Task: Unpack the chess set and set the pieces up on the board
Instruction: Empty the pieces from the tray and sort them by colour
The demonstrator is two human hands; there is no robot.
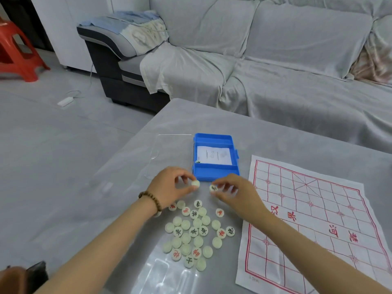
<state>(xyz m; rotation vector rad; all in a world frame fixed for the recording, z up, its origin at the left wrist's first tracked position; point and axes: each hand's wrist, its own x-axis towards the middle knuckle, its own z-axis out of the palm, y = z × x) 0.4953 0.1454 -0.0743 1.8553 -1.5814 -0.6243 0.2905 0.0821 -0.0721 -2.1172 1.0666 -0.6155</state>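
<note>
Pinching one disc each: left hand (171, 185) grips a blank-faced piece (195, 183), right hand (231, 192) a black-marked piece (213, 188), just before the blue case (215, 139). Loose heap (191, 236) lies beside the sheet board (318, 209). Discs look light, hard and smooth; best taken by the rim.

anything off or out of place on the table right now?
Nothing damaged. The paper board lies skewed to the table edge and creased, with no pieces on it. The pieces sit in a loose heap left of it, many blank side up, some on a clear plastic bag.
</note>
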